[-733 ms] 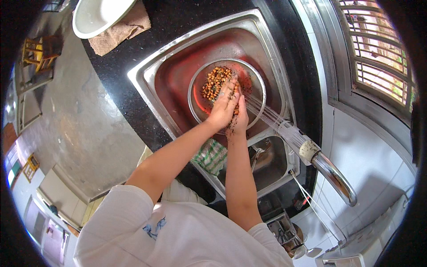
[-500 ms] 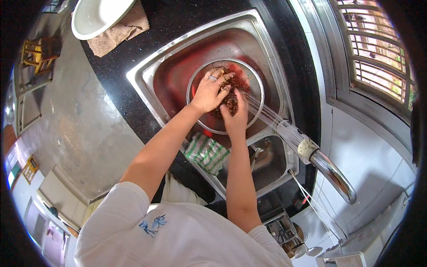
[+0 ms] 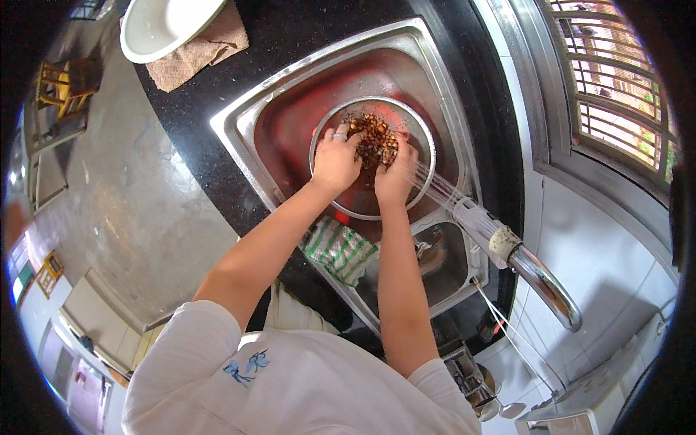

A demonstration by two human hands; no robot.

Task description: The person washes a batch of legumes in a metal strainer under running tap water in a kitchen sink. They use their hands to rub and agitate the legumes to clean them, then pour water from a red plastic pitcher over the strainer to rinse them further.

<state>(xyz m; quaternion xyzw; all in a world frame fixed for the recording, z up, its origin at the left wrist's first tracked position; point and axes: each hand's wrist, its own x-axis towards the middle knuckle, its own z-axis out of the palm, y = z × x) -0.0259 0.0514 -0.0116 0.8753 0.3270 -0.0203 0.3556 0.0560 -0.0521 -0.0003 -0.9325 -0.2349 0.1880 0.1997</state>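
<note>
A round metal bowl [image 3: 423, 121] sits in the large basin of a steel sink [image 3: 304, 98]. Inside it lies a wet heap of small brown and orange kernel-like pieces [image 3: 375, 138]; their exact kind I cannot tell. My left hand [image 3: 337, 159], with a ring on one finger, cups the heap from the left, its fingertips curled into the pieces. From the right, my right hand [image 3: 396, 172] curls its fingers against the same heap. Water streams from the curved chrome tap [image 3: 544, 279] through a pale spray end [image 3: 502, 241] into the bowl beside my right hand.
A green-and-white striped cloth [image 3: 341, 250] lies by the small basin [image 3: 446, 264]. At the far left of the dark counter [image 3: 217, 87], a white basin [image 3: 163, 29] rests on a brown towel [image 3: 203, 54]. The barred window [image 3: 616, 80] is on the right.
My hands have drawn apart and slightly nearer to me, with more of the orange and brown pieces showing between them. The water keeps running.
</note>
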